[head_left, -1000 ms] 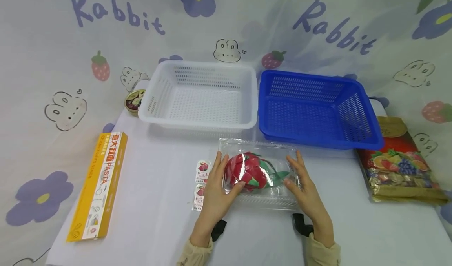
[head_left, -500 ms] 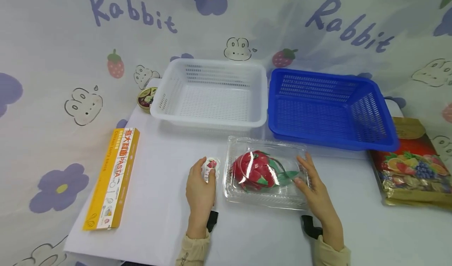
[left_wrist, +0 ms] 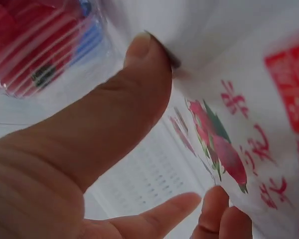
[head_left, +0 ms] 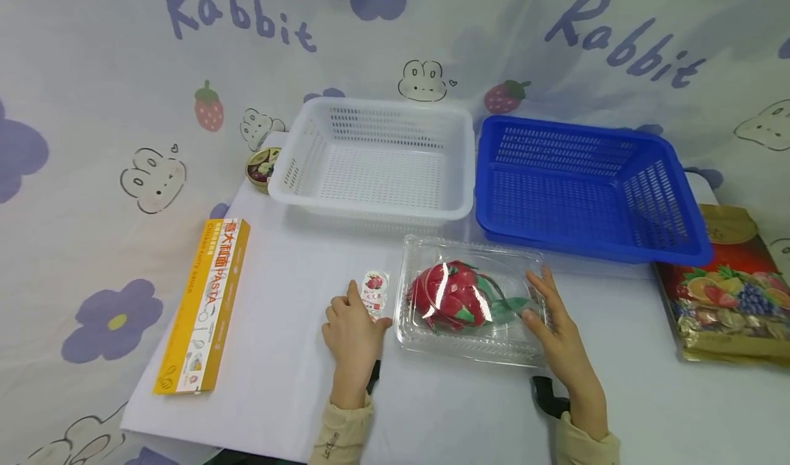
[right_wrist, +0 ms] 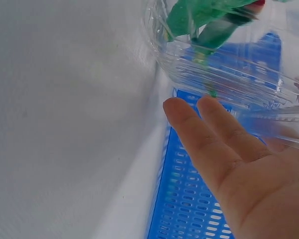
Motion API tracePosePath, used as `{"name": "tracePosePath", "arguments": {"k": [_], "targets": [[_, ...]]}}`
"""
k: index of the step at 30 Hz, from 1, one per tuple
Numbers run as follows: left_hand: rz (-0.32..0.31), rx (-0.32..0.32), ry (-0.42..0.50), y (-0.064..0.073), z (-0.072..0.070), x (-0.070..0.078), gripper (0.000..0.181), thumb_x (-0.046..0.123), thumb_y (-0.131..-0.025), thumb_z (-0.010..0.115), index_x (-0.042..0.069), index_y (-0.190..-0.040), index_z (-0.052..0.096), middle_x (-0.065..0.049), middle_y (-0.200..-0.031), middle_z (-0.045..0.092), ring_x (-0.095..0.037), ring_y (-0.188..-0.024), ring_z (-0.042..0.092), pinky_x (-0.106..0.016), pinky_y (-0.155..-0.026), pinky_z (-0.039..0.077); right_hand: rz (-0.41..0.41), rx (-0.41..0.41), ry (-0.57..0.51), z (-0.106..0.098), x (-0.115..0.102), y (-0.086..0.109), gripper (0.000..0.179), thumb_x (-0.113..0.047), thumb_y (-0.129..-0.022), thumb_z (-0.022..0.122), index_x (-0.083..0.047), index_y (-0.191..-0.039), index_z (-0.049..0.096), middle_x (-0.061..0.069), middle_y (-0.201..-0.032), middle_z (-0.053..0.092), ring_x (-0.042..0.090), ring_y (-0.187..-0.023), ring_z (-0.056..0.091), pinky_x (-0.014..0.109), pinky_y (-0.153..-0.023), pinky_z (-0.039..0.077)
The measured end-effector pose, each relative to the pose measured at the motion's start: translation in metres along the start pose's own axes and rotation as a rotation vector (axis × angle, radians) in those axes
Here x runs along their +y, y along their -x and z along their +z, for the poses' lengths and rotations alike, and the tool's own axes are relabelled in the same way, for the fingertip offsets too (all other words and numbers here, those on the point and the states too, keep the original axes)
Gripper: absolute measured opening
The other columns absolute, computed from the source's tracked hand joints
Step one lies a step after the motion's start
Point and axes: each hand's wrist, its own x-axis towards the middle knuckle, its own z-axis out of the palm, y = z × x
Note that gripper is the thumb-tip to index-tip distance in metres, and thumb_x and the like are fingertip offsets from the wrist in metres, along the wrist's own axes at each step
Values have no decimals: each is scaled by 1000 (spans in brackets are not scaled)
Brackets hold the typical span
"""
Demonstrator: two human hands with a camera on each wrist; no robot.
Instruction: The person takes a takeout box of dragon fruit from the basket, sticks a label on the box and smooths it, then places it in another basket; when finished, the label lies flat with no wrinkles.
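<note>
In the head view, a clear plastic clamshell box (head_left: 487, 345) lies on the white table with a red dragon fruit (head_left: 453, 293) with green tips inside. My right hand (head_left: 564, 345) is at its right end, thumb overlapping the lid. The right wrist view shows straight fingers (right_wrist: 194, 129) beside the box's ridged edge. Left of the box is a white sticker strip (head_left: 373, 290) printed with dragon fruit and red characters. My left hand (head_left: 354, 335) covers its lower part, index finger straight and thumb spread. In the left wrist view, the thumb (left_wrist: 114, 104) and fingers border the strip; exact contact I cannot tell.
A white basket (head_left: 370, 211) and a blue basket (head_left: 592, 249) stand behind the box. A yellow pasta box (head_left: 200, 307) lies at left, and a round tin (head_left: 262, 167) sits beside the white basket. A red and gold bag (head_left: 728, 293) lies at right.
My left hand has left the clear box and moved left onto the sticker strip, then spread its thumb. The right hand has stayed at the box. The view has shifted slightly.
</note>
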Motion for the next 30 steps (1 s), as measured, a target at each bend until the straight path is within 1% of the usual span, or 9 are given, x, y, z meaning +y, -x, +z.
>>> {"name": "tracePosePath", "arguments": {"k": [5,9,11,14,18,21,25,28,30], "targets": [[-5,-46,21,-2,-3,-4,81,29,-63,90,-2,-128,54,-26,-104,65,-41,-92,62,-50,-69,47,8,3,6,0,-1,0,61,-6,-98,49,-19,-154,27,7,-165,-3,48,-146,4,74,-109,4],[-31,-61,95,-3,-3,-7,77,23,-62,91,-3,-125,55,-26,-101,61,-36,-77,63,-43,-58,47,21,5,19,1,0,0,61,-7,-99,49,-20,-154,26,6,-165,-2,54,-143,12,75,-108,7],[-43,-69,111,-4,-4,-8,76,23,-63,91,-4,-124,54,-24,-101,58,-33,-74,61,-40,-55,46,22,7,19,2,0,0,61,-7,-99,49,-20,-154,27,5,-165,-2,54,-142,13,75,-108,7],[-40,-66,84,-3,-4,-9,68,24,-64,90,-2,-117,58,-22,-98,58,-33,-77,59,-41,-59,45,23,8,20,1,1,0,61,-7,-99,49,-19,-153,27,5,-165,-2,54,-142,14,75,-108,8],[-37,-47,39,-2,-5,-12,50,27,-64,89,3,-100,65,-18,-93,60,-35,-87,55,-44,-67,42,22,7,19,1,2,1,61,-6,-98,49,-19,-154,26,6,-165,-2,55,-141,15,76,-108,8],[-32,-51,26,-1,-6,-13,41,29,-65,88,5,-90,66,-16,-90,60,-34,-87,52,-43,-68,39,19,9,21,0,2,1,61,-6,-98,49,-19,-154,26,8,-165,-2,55,-141,15,75,-108,8],[-14,-77,56,-5,-7,-16,38,26,-71,85,3,-96,66,-14,-81,65,-30,-73,56,-37,-58,38,22,11,31,0,1,0,62,-7,-98,50,-20,-154,27,9,-165,-2,54,-143,13,74,-109,7],[-17,-107,133,-10,-7,-20,34,21,-80,77,3,-105,64,-12,-74,66,-24,-61,57,-32,-48,36,26,9,36,-1,1,0,62,-8,-98,51,-21,-154,27,6,-165,-1,52,-144,11,74,-109,8],[-24,-114,195,-12,-7,-22,27,21,-87,70,4,-107,62,-11,-72,64,-22,-56,55,-31,-43,34,27,4,43,-1,0,-1,62,-8,-98,51,-21,-154,27,5,-165,-1,51,-145,9,75,-109,8]]}}
